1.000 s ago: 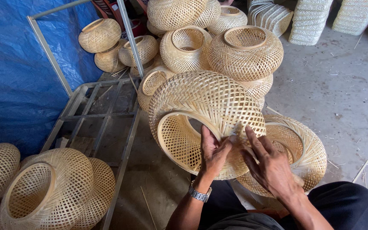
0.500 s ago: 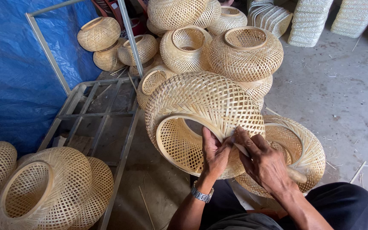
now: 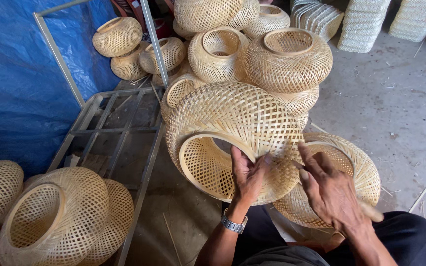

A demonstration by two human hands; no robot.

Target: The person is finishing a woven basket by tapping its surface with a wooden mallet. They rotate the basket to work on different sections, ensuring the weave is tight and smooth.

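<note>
Both hands work the lower edge of a round woven bamboo shade [image 3: 232, 123] tipped on its side over the person's lap.

Left hand [image 3: 246, 175] lies half-open, palm and thumb pressed on the weave by the ring mouth; right hand [image 3: 329, 189] pinches loosely at a thin strip beside it. Steadying with the flat palm and drawing the springy strip along the lattice seems wise. Pale, open-mesh, bulbous. Under it lies another shade [image 3: 356, 162]; more are stacked [image 3: 287, 59] behind, near a metal frame [image 3: 109, 133] and blue tarp [image 3: 16, 83].
</note>
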